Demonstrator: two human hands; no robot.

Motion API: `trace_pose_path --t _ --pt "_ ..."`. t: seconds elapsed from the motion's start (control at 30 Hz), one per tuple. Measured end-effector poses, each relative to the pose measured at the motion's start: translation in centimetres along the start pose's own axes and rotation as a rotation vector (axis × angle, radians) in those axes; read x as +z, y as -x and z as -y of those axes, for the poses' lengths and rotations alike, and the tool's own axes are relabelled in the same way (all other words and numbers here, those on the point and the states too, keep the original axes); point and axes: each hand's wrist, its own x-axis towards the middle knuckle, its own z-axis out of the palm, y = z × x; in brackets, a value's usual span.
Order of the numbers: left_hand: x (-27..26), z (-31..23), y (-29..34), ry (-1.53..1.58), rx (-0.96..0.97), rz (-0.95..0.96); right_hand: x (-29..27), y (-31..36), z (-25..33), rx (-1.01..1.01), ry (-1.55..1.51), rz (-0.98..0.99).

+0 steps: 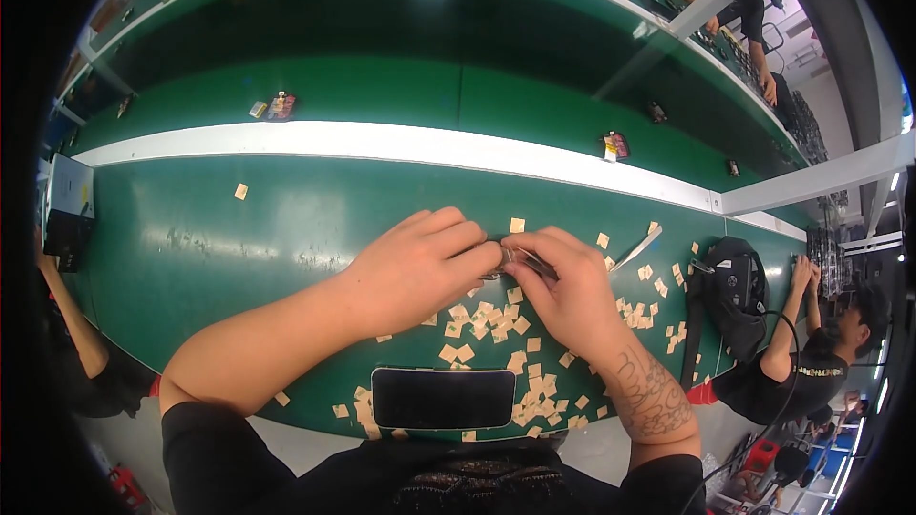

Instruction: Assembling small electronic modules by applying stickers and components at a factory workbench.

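My left hand (pixel 425 262) and my right hand (pixel 571 291) meet over the green table, fingers pinched together. Between them is a small dark, shiny piece (pixel 510 261); its kind is hard to make out because the fingers cover most of it. Both hands are closed on it. Many small tan paper squares (pixel 491 319) lie scattered below and to the right of the hands. A black-screened smartphone (pixel 444 398) rests flat at the table's near edge, between my forearms. Beside my right hand lies a thin whitish strip (pixel 637 248).
A black bag (pixel 735 286) with straps sits on the right of the table (pixel 191 257). A white rail (pixel 382 141) borders the far side, with small packets (pixel 280 106) on the green surface beyond. A grey box (pixel 72 186) stands at left. Co-workers (pixel 811 353) sit on both sides.
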Motion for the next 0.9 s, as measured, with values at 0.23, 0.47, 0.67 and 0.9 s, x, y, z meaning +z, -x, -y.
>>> trace_pose_path --t 0.23,0.47,0.67,0.9 --pt "-0.1 0.1 -0.1 0.033 -0.003 -0.012 0.6 0.0 0.1 0.06 -0.064 -0.002" --pt "0.1 0.0 -0.2 0.059 -0.016 -0.047 0.7 0.2 0.1 0.121 -0.107 -0.018" --pt "0.2 -0.4 -0.1 0.071 -0.026 -0.055 0.6 -0.2 0.9 0.04 0.08 -0.027" --pt "0.0 -0.7 0.0 0.066 -0.075 -0.035 0.8 -0.7 1.0 0.089 0.082 -0.007"
